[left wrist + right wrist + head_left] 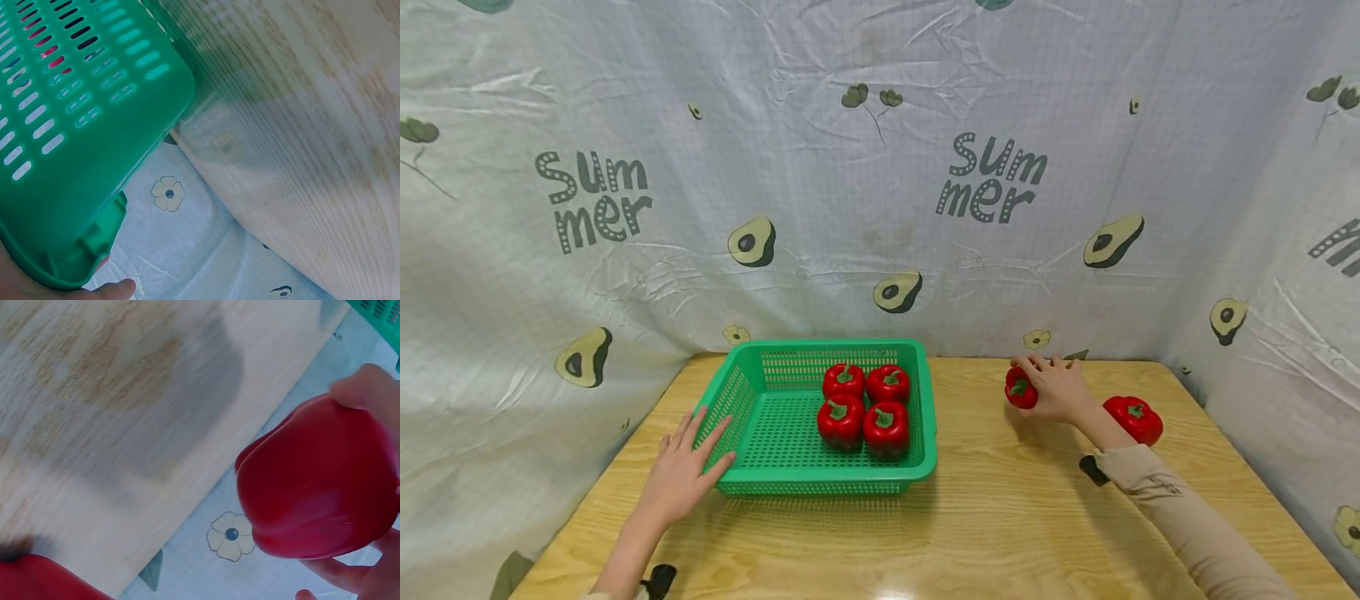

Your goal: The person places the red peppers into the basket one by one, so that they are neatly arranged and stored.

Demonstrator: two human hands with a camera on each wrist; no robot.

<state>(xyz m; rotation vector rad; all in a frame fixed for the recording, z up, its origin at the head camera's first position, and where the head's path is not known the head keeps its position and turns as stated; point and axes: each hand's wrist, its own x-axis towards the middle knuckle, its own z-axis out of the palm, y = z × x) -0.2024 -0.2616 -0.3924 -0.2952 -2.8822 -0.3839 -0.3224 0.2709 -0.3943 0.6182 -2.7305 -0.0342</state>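
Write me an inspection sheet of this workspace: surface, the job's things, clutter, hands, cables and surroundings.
Surface: table, light wood grain, slightly shiny.
Job's things: green basket holding four red peppers; held pepper, red; loose pepper, red, on the table at right.
Clutter: nothing seen.
Hands: left hand spread at the basket's left rim; right hand grips the held pepper.
Cables: nothing seen.
Surroundings: pale printed cloth behind and beside the table.

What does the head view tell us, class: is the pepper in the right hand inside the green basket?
No, the right hand holds that red pepper outside the green basket, off to its right.
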